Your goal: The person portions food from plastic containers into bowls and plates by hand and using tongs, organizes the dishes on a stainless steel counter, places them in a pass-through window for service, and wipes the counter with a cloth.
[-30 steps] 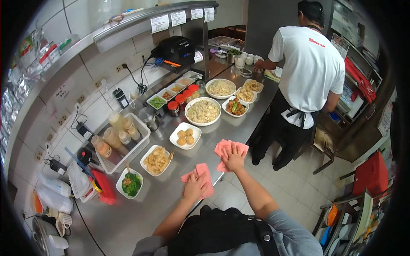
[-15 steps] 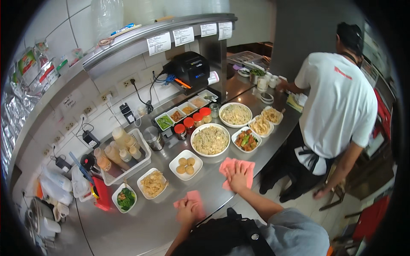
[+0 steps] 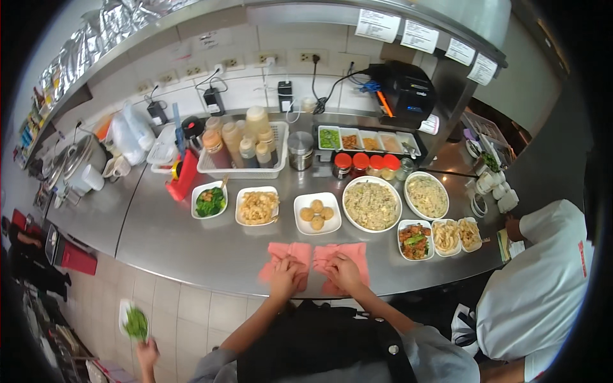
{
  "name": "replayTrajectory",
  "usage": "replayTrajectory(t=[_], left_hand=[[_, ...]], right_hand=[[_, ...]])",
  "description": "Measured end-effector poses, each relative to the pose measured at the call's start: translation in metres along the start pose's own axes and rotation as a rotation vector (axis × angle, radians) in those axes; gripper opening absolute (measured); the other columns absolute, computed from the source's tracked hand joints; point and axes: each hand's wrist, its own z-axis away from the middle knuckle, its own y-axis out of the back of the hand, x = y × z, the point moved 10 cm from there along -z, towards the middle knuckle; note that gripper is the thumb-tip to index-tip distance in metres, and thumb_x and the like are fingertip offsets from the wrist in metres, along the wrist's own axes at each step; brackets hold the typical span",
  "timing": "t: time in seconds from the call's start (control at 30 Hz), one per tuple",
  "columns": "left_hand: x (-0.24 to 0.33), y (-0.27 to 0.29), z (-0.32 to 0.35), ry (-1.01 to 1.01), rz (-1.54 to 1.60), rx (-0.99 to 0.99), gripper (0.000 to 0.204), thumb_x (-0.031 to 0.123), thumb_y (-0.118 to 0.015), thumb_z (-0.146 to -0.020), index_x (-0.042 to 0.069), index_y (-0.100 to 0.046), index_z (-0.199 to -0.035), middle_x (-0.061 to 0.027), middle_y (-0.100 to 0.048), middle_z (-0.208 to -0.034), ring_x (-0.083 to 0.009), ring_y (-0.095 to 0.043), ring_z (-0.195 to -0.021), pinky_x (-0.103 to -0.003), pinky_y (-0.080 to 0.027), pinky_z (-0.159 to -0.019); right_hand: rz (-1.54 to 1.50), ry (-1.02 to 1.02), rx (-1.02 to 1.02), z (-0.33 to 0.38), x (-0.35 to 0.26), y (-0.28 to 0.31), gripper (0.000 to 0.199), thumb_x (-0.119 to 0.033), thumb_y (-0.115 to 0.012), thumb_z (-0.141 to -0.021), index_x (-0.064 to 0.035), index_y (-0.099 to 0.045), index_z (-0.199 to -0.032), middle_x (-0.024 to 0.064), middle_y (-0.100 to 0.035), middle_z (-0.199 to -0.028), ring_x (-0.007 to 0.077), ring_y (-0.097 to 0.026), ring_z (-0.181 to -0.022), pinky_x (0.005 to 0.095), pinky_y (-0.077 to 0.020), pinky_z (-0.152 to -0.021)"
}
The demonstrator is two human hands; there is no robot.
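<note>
The worktop (image 3: 191,246) is brushed metal with a dull sheen. Two pink cloths (image 3: 290,255) look soft and matt. The white dishes (image 3: 317,199) behind them are glossy.

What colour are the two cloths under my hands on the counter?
Both cloths, the left cloth and the right cloth, are plain pink, seen best in the head view.

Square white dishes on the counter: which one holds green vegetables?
The leftmost square dish, beside the red holder; the other two hold pale food.
</note>
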Motion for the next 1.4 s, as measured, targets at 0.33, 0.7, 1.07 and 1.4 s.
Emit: replayTrajectory(t=[0.33, 0.7, 1.07, 1.4], left_hand=[[-0.012, -0.003, -0.005, -0.116, 0.164, -0.201, 0.024, 0.017, -0.068, -0.079, 0.012, -0.069, -0.102, -0.0063, -0.059, -0.111, -0.0293, -0.054, -0.110, -0.040, -0.043, -0.092], [-0.033, 0.033, -0.002, -0.133, 0.328, -0.016, 0.019, 0.012, -0.066, -0.082, 0.008, -0.066, -0.101, -0.0091, -0.060, -0.110, -0.0301, -0.057, -0.106, -0.040, -0.047, -0.088], [-0.406, 0.210, 0.109, 0.950, 1.017, 1.219, 0.040, 0.043, -0.041, -0.099, 0.006, -0.053, -0.092, -0.0046, -0.058, -0.075, -0.0155, -0.054, -0.062, -0.032, -0.045, -0.056], [-0.430, 0.240, 0.070, 0.999, 0.782, 0.990, 0.028, 0.010, -0.044, -0.093, -0.015, -0.052, -0.103, -0.0247, -0.065, -0.089, -0.0309, -0.068, -0.069, -0.034, -0.061, -0.060]], right_hand=[[0.137, 0.206, 0.081, 0.007, -0.032, 0.010, 0.015, -0.011, -0.068, -0.074, -0.0020, -0.068, -0.085, 0.0139, -0.064, -0.088, 0.0296, -0.062, -0.086, 0.0386, -0.0483, -0.077], [-0.130, -0.028, -0.085, -0.023, 0.002, -0.022, 0.012, -0.007, -0.067, -0.077, 0.0013, -0.069, -0.086, 0.0165, -0.065, -0.088, 0.0295, -0.062, -0.082, 0.0378, -0.0485, -0.073], [-0.113, -0.265, -0.191, -0.031, 0.015, -0.033, 0.017, -0.012, -0.075, -0.077, 0.0003, -0.065, -0.079, 0.0071, -0.064, -0.071, 0.0114, -0.058, -0.065, 0.0274, -0.0455, -0.058], [-0.009, -0.197, -0.327, -0.056, 0.031, 0.063, 0.025, -0.025, -0.072, -0.081, -0.0030, -0.070, -0.094, 0.0127, -0.070, -0.087, 0.0223, -0.066, -0.080, 0.0351, -0.0501, -0.073]])
